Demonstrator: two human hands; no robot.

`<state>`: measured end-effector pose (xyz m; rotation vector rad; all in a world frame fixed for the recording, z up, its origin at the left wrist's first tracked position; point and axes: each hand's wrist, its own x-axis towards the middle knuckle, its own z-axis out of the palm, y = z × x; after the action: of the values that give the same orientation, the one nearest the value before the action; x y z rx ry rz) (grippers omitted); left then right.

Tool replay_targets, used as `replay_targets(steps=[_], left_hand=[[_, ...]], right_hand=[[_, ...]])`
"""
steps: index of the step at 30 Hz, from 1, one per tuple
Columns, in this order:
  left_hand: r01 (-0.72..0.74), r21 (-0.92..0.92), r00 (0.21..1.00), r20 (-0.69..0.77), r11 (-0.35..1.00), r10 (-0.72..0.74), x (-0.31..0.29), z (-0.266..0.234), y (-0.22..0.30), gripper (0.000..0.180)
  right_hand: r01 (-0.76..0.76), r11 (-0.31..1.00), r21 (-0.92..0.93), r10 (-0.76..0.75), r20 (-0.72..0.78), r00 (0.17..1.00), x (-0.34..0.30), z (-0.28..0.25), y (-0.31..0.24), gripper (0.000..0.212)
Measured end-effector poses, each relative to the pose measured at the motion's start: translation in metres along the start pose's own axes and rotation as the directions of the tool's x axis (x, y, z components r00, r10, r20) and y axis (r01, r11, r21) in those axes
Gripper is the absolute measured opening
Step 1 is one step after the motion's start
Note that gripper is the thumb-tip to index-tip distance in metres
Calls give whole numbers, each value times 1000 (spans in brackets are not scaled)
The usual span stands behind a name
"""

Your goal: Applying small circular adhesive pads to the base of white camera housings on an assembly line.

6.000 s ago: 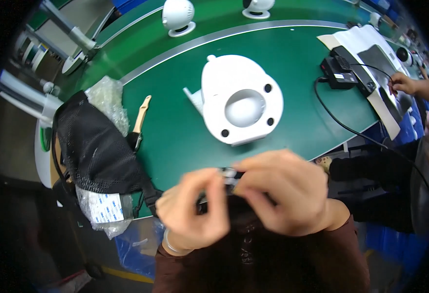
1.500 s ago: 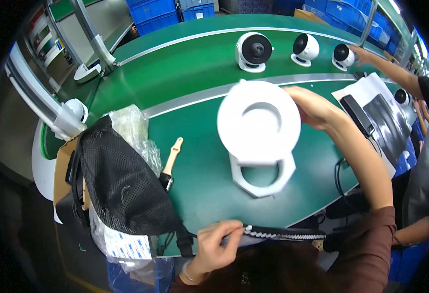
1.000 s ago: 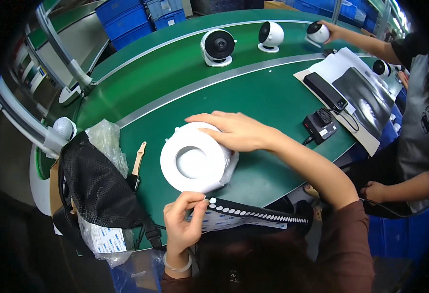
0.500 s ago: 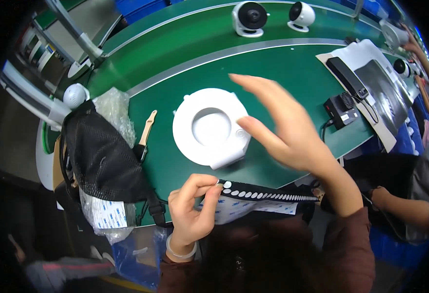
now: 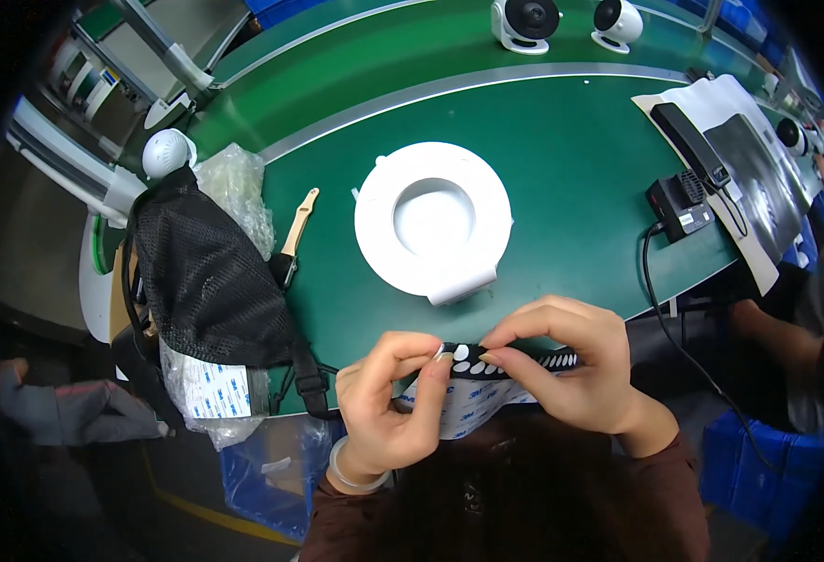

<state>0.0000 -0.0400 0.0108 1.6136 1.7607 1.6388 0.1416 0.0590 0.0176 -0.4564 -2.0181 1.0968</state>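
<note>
Low in front of me runs a sheet of round adhesive pads (image 5: 493,368), black along its top with rows of white dots and a white, blue-printed backing hanging below. My left hand (image 5: 391,403) pinches its left end between thumb and forefinger. Just to the right, my right hand (image 5: 571,370) has its thumb and forefinger closed on the sheet's upper edge; whether a single pad is lifted there cannot be seen. Beyond both hands, untouched, lies a white round plastic housing (image 5: 374,225) with a wide round recess and a short cylindrical part on its near edge.
At left lie a black mesh bag (image 5: 210,281), bubble wrap (image 5: 238,192) and a wooden-handled brush (image 5: 301,222). A black cabled device (image 5: 682,208) and a black bar-shaped tool (image 5: 688,145) are at right. White fan-like units (image 5: 526,23) stand at the back. Another person's arm (image 5: 772,332) shows at right.
My right hand has come down from beside the white housing to the pad sheet, next to my left hand. The left hand keeps its pinch. The whole view has shifted slightly.
</note>
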Motion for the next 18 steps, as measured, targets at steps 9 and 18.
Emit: replay_targets(steps=[9,18], left_hand=[[-59,99,998,11,993,59,-2,0,4,18],[-107,126,994,14,986,106,-4,2,4,18]], right_hand=[[-18,1000,-5,18,41,999,1,0,-1,15],[97,986,-138,-108,-75,991,-2,7,-3,14]])
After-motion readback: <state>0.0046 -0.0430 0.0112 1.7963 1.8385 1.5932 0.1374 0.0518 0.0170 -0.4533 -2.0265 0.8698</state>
